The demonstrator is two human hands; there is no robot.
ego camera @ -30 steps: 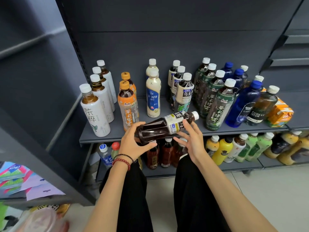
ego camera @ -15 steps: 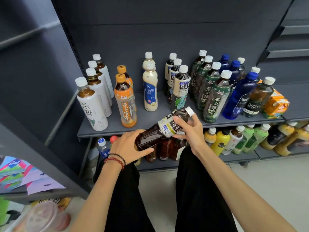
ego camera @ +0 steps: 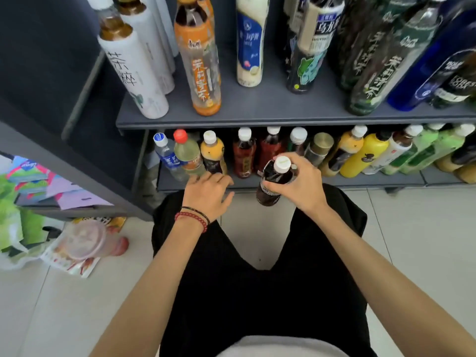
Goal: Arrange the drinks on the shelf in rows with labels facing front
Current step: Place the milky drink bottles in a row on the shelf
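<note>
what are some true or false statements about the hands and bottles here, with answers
1. The right hand grips a dark bottle with a white cap. True.
2. The left hand holds a bottle too. False: its fingers are spread and it holds nothing.
3. The dark bottle stands on the upper shelf. False: it is held in the air in front of the lower shelf.
4. A red-capped bottle stands on the lower shelf. True.
5. The beaded bracelets sit on the right wrist. False: they are on the left wrist.
</note>
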